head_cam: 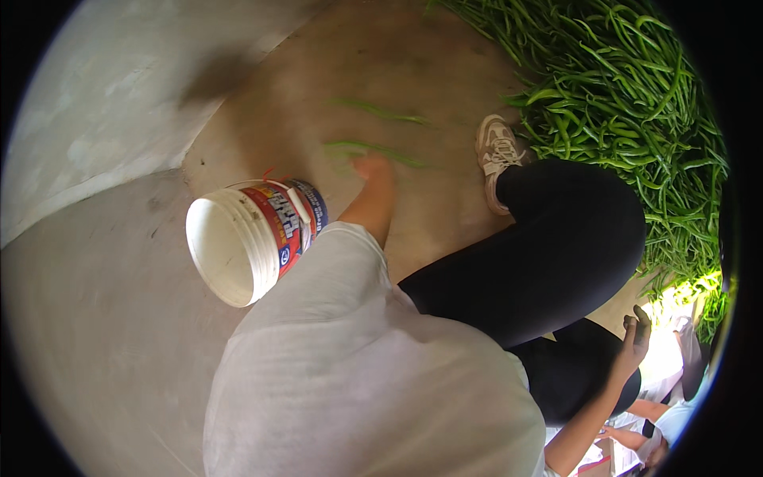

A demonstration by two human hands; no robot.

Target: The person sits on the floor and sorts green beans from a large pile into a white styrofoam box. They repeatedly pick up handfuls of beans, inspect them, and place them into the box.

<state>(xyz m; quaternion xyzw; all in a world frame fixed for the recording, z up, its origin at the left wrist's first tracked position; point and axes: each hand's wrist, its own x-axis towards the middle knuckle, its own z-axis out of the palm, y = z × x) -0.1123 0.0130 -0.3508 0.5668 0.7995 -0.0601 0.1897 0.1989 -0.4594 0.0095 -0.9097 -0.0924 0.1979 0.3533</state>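
Observation:
My left hand [372, 165], blurred by motion, is low over the brown floor. Long green chili peppers [372, 146] show right at its fingers; the blur hides whether they are gripped or lying there. Another long green pepper [381, 111] is seen a little above it. A white plastic bucket [262, 238] with a red and blue printed band stands just left of my left forearm, its mouth toward the left and no contents visible in it. Over by my knee, my right hand [636, 337] is raised with fingers bent and apart, nothing seen in it.
A large heap of long green chili peppers [620, 119] covers the floor at the right, against my shoe [499, 158]. A grey wall [119, 89] rises at the upper left. Part of another person [679, 417] shows at the lower right, beside bright light.

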